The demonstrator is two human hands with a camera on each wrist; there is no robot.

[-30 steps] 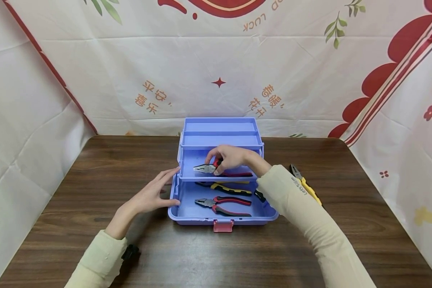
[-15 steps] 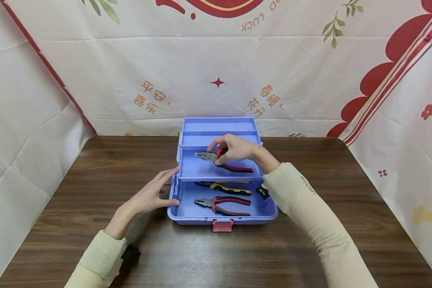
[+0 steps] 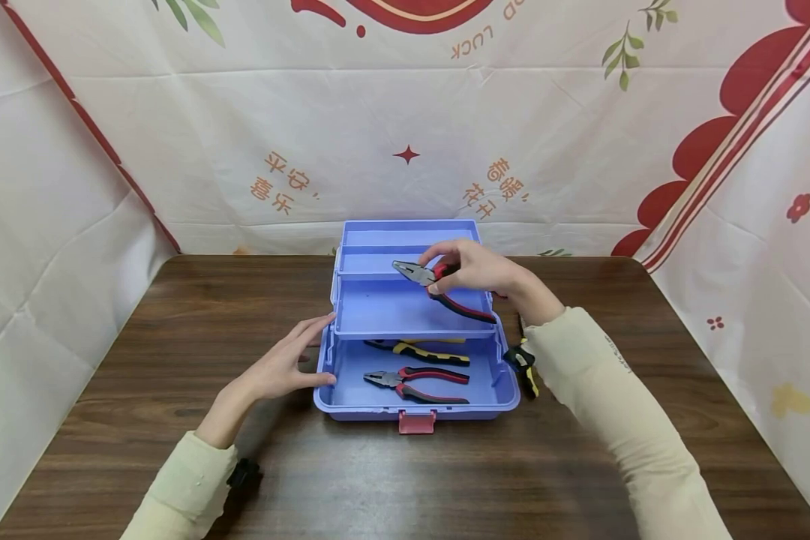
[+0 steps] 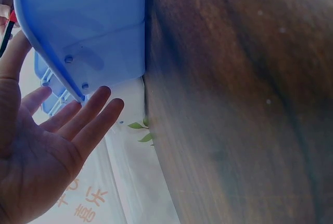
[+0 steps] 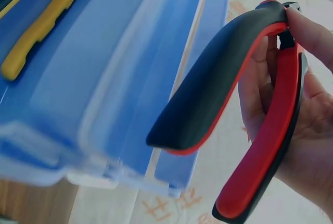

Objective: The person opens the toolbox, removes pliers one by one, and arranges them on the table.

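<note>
- The right hand [image 3: 479, 268] pinches the held pliers [image 3: 413, 271] near the pivot, in the air over the tray [image 3: 378, 309] of the toolbox [image 3: 371, 413].
- The handles hang splayed and unsupported, so the pliers could twist or slip if that fingertip pinch loosens.
- One handle end overhangs the tray's right side in the head view; a low sideways swing could knock it against the rim.
- The left hand [image 3: 286, 365] is spread, thumb and fingertips at the toolbox's left side; how firmly it presses, I cannot tell. If it is only light, a bump could slide the box over the desk [image 3: 310, 487].
- Dropped, the pliers could bounce onto the red pliers [image 3: 439, 373] or yellow pliers [image 3: 439, 355] below.
- The right sleeve [image 3: 580, 360] partly hides yellow-handled pliers on the desk and might brush them unnoticed.
</note>
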